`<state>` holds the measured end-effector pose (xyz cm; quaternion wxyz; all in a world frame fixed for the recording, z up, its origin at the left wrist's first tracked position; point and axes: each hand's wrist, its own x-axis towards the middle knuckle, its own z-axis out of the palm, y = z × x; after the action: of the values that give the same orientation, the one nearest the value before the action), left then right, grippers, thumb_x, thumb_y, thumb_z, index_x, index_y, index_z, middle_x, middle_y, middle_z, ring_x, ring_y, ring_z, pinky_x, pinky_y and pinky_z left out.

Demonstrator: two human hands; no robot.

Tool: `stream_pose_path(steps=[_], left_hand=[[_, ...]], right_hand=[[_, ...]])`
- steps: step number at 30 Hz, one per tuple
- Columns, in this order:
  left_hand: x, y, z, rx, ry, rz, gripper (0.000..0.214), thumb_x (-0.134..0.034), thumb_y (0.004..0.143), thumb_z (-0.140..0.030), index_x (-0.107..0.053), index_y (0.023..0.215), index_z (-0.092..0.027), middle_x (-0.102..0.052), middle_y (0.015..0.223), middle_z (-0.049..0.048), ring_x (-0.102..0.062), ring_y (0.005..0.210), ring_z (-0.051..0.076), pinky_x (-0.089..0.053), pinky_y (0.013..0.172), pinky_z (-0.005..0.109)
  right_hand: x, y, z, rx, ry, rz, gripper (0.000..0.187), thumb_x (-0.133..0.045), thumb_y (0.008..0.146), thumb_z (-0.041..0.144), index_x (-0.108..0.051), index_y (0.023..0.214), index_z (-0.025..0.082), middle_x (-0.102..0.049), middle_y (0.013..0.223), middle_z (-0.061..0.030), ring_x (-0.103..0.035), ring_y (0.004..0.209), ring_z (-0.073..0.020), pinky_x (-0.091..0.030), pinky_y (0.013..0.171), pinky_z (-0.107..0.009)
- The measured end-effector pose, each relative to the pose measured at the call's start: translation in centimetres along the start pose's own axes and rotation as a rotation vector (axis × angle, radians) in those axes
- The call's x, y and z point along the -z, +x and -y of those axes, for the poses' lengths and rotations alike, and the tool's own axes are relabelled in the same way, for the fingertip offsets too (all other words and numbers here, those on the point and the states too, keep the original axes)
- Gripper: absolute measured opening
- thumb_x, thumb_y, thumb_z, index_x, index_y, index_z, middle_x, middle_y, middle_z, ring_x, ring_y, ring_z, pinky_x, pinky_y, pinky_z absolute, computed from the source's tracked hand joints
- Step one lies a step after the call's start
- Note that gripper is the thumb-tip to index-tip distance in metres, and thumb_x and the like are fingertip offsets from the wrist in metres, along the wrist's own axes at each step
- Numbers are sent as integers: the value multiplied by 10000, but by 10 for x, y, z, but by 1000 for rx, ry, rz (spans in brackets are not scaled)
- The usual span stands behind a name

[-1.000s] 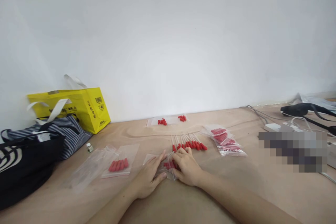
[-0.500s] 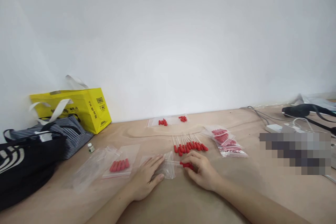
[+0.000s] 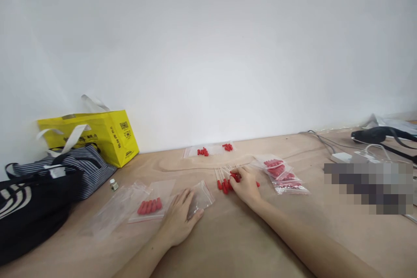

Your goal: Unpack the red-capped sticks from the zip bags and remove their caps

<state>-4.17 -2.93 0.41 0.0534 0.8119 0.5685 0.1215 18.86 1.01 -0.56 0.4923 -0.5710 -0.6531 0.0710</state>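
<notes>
Head view, hands [image 3: 180,217] partly hiding bag [image 3: 202,196], sticks [image 3: 225,187]

We see a smooth, light-brown wooden tabletop [image 3: 208,243], a clear, glossy plastic zip bag [image 3: 202,196], matt red oblong bulbs [image 3: 225,187] and a striped cloth bag [image 3: 98,163]

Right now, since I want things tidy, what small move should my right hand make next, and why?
I'd probably have the right hand settle the red pieces at its fingers in line with the red-tipped sticks beside them: those lie side by side, red ends toward you, while the left hand rests on a clear bag. I can't tell whether the pieces are gripped.
</notes>
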Motion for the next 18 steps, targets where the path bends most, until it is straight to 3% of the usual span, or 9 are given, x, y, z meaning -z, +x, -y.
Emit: stream_pose_path(steps=[4, 10, 14, 18], left_hand=[[1, 2, 1, -53, -19, -14, 477, -398, 808, -432, -455, 1214, -187, -386, 1309, 119, -322, 1216, 264, -258, 990, 470], [-6, 7, 3, -88, 2, -35, 372, -320, 854, -325, -541, 1130, -213, -461, 1254, 89, -386, 1183, 228, -294, 979, 445], [5, 10, 14, -102, 49, -213, 373, -298, 849, -317, -569, 1090, -226, -534, 1189, 46, -440, 1142, 207, -323, 972, 417], [52, 9, 42, -26, 124, -534, 411, -272, 840, -377, -611, 985, -193, -585, 1123, 47, -497, 1080, 208, -368, 942, 374]], right_hand=[[-14, 4, 4, -21, -44, 20, 123, -468, 685, 137, -583, 719, 160, -577, 715, -42, -526, 604, -137, -374, 585, -261], [2, -8, 11, 101, -264, 50, 156, -511, 753, 300, -613, 684, 204, -597, 707, -29, -507, 765, -185, -249, 729, -345], [19, -27, 10, 283, -265, 43, 182, -475, 795, 291, -612, 699, 219, -594, 727, -7, -485, 754, -149, -211, 718, -325], [37, -45, 2, 407, -258, 88, 158, -477, 780, 242, -586, 673, 202, -584, 725, -7, -471, 731, -135, -210, 727, -319]])
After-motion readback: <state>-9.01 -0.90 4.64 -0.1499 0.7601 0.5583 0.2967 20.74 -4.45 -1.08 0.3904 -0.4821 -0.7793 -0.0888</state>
